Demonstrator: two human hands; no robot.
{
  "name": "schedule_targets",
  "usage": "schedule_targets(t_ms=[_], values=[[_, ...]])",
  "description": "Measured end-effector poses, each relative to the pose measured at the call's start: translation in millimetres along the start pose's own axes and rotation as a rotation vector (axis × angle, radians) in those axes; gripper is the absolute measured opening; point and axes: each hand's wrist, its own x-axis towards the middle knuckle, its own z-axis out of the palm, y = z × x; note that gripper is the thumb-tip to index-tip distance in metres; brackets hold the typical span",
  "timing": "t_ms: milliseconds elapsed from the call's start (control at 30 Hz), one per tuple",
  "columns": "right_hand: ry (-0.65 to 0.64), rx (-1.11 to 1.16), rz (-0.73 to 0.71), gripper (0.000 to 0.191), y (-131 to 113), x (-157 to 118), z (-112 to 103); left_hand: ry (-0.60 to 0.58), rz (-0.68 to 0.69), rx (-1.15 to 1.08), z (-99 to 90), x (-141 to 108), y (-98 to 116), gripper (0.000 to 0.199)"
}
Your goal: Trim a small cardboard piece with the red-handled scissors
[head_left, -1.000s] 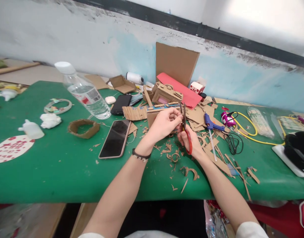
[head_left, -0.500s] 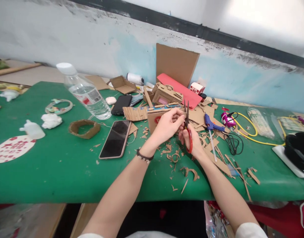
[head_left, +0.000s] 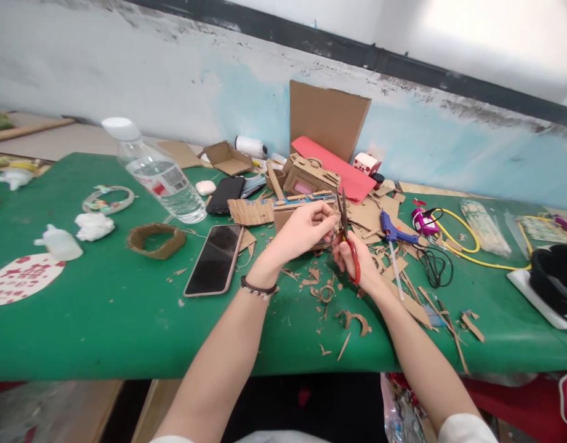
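Note:
My right hand (head_left: 356,258) is closed around the red handles of a pair of scissors (head_left: 354,261), whose dark blades point up and away from me. Just left of the blades, my left hand (head_left: 306,229) is pinched; whatever lies between its fingertips is too small or hidden to make out. Behind my left hand stands a cardboard box (head_left: 283,214), partly covered by the hand. Under both hands lie cardboard scraps (head_left: 322,292), some curled. A cardboard camera-shaped model (head_left: 313,175) sits farther back.
A phone (head_left: 213,259), a cardboard ring (head_left: 156,240) and a water bottle (head_left: 165,181) stand on the left of the green table (head_left: 140,332). To the right are a blue glue gun (head_left: 396,231), a black cable (head_left: 435,264) and cardboard strips. A cardboard sheet (head_left: 328,117) leans against the wall.
My left hand has shifted slightly left, away from the scissors. The blades have tilted a little to the left. My right hand stays nearly in place.

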Motion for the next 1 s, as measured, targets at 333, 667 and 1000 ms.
schedule_targets(t_ms=[333,667,1000], values=[[-0.133,0.103,0.051,0.053,-6,0,-14,0.017,0.018,0.043,-4.9,-1,1,0.023],[-0.218,0.086,0.074,0.057,-17,-3,-18,0.015,0.019,0.068,-9.9,-1,-1,0.019],[0.089,-0.060,0.022,0.050,-3,-2,2,0.064,0.014,-0.058,7.5,2,-6,0.022]])
